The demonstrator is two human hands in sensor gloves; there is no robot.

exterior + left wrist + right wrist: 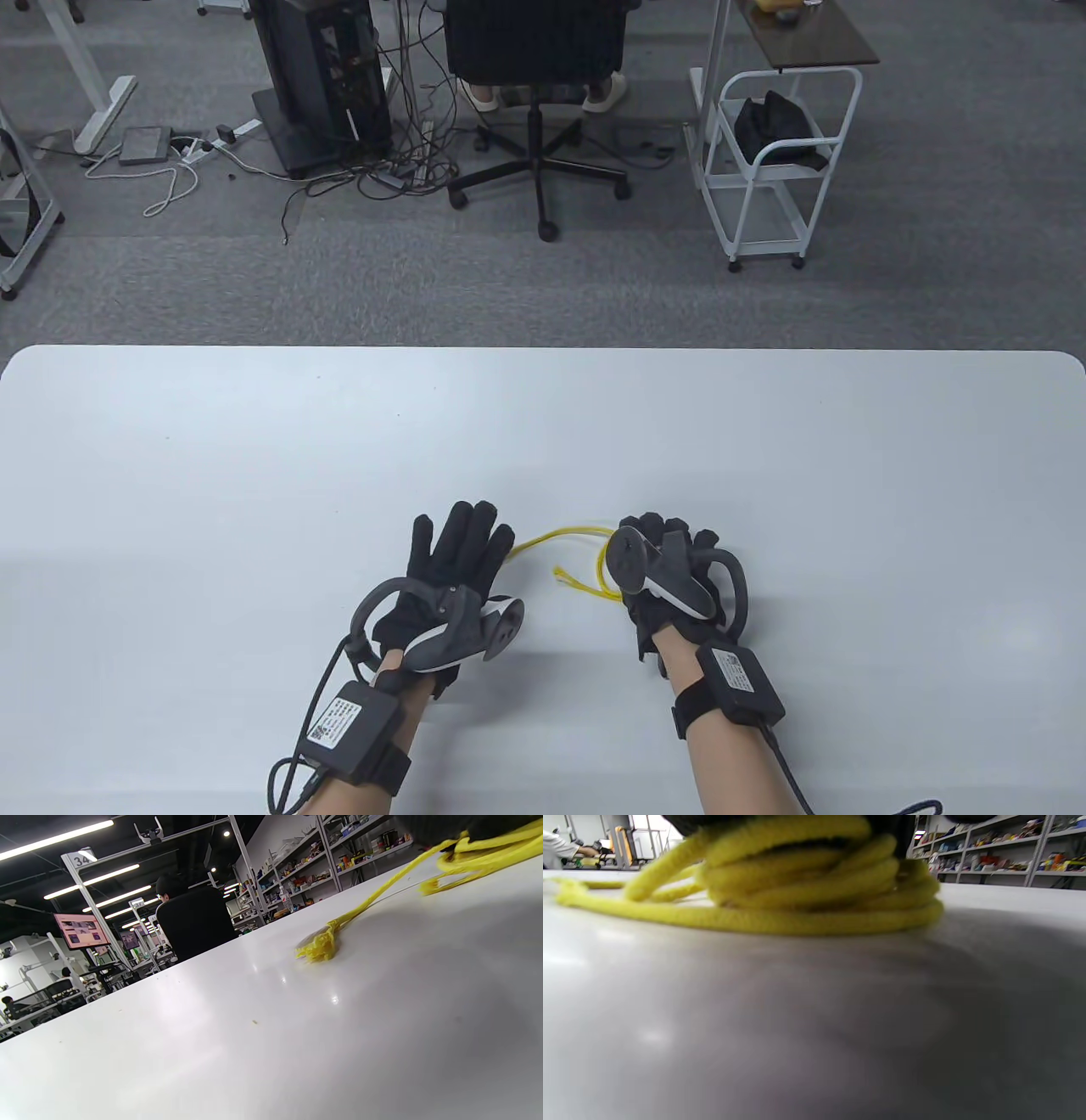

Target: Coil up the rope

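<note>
The yellow rope (pixel 567 535) lies on the white table (pixel 254 475). Most of it is a stacked coil (pixel 818 887) under my right hand (pixel 670 548), which rests on top with its fingers curled over the loops. One strand arcs left from the coil toward my left hand (pixel 462 543), and a short frayed end (pixel 562 578) lies between the hands. My left hand lies flat on the table with its fingers stretched out, beside the strand's frayed tip (pixel 316 948), which lies loose. In the left wrist view, the coil (pixel 488 855) sits under the right glove.
The table's far edge (pixel 543 350) is well beyond the hands. Past it on the floor are an office chair (pixel 536 102), a white cart (pixel 776 161) and a cable tangle. Nothing else lies on the table.
</note>
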